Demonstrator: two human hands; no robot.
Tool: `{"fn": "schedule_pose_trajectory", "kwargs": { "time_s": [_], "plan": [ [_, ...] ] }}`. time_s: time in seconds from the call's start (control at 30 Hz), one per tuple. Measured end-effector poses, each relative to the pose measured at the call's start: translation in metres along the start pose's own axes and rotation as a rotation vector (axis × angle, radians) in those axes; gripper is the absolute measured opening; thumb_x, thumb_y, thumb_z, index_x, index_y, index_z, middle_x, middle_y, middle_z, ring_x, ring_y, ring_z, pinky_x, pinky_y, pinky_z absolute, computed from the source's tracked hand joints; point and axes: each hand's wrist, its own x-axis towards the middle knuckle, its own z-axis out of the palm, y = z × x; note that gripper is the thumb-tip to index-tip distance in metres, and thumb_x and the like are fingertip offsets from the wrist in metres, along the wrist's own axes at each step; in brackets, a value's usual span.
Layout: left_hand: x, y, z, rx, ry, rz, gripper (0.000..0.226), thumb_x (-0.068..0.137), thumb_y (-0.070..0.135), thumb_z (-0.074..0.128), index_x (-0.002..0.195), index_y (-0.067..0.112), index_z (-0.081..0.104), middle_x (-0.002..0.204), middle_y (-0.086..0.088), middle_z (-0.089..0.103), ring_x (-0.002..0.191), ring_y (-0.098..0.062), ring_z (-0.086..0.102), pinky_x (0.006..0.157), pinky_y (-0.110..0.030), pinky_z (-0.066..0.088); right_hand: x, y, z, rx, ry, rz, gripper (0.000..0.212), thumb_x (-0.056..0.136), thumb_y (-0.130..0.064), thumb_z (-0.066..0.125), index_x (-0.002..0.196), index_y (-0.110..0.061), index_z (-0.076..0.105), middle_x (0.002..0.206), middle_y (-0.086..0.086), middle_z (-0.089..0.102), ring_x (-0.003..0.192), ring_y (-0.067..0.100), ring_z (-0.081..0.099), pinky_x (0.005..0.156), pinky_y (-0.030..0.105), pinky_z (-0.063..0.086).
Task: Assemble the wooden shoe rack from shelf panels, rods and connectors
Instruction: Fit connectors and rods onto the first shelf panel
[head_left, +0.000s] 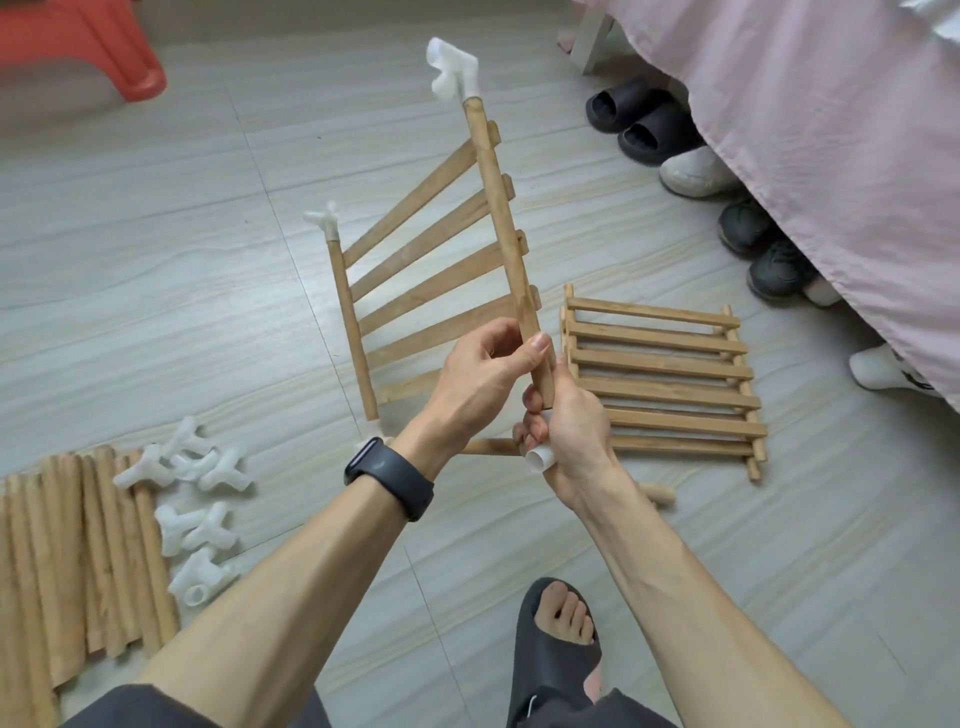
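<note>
Gripping the rod (498, 208) at its lower end, left hand (478, 379) tops right hand (571, 431).

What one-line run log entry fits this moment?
step: connector onto rod | left hand: grips rod | right hand: holds connector below rod | panel: tilted | join: hidden

Most of the white connector (540, 460) hidden inside the right hand (569, 431), rod pile (78, 545) cut by the left edge, red stool (88, 41) cropped at top, shoes (774, 270) half under the bed cover (831, 156)

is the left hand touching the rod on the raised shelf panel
Touching: head view shows the left hand pinching the rod near its lower end.
</note>
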Motion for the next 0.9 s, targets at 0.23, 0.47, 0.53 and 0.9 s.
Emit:
{"fn": "schedule_pose_trajectory", "kwargs": {
  "time_s": [0.23, 0.47, 0.53, 0.9],
  "plan": [
    [-0.013, -0.002, -0.003, 0.000, 0.008, -0.003, 0.029, 0.099, 0.025, 0.064, 0.100, -0.004, 0.067, 0.081, -0.004, 0.068, 0.075, -0.018, 0.064, 0.075, -0.021, 0.054, 0.000, 0.012, -0.003, -0.152, -0.050, -0.025, 0.067, 0.101, -0.062, 0.042, 0.052, -0.026, 0.072, 0.054, -0.003, 0.054, 0.040, 0.012, 0.045, 0.051, 0.033, 0.042],
    [-0.021, 0.001, 0.004, 0.011, 0.034, 0.035, 0.024, 0.100, 0.028, 0.063, 0.104, 0.004, 0.069, 0.082, -0.003, 0.066, 0.072, -0.012, 0.062, 0.074, -0.032, 0.055, -0.005, 0.011, 0.003, -0.144, -0.001, -0.081, 0.070, 0.103, -0.061, 0.039, 0.048, -0.029, 0.070, 0.050, -0.005, 0.052, 0.042, 0.012, 0.049, 0.043, 0.028, 0.043],
    [-0.015, 0.003, 0.006, -0.008, 0.038, 0.050, 0.032, 0.102, 0.029, 0.061, 0.103, -0.003, 0.063, 0.072, -0.007, 0.059, 0.055, -0.015, 0.055, 0.057, -0.030, 0.051, -0.001, 0.000, 0.004, -0.174, 0.003, -0.112, 0.074, 0.104, -0.060, 0.035, 0.047, -0.027, 0.070, 0.050, -0.001, 0.055, 0.044, 0.014, 0.052, 0.045, 0.029, 0.045],
    [-0.018, -0.107, -0.055, 1.224, -0.405, -0.004, 0.121, 0.068, 0.095, 0.049, 0.159, 0.036, -0.003, 0.159, -0.006, 0.030, 0.140, -0.029, 0.036, 0.115, -0.047, 0.033, 0.043, 0.018, -0.058, 0.002, -0.015, 0.237, 0.054, 0.104, -0.057, 0.040, 0.076, -0.014, 0.055, 0.059, 0.000, 0.051, 0.041, 0.010, 0.037, 0.046, 0.025, 0.036]
  ]
}}
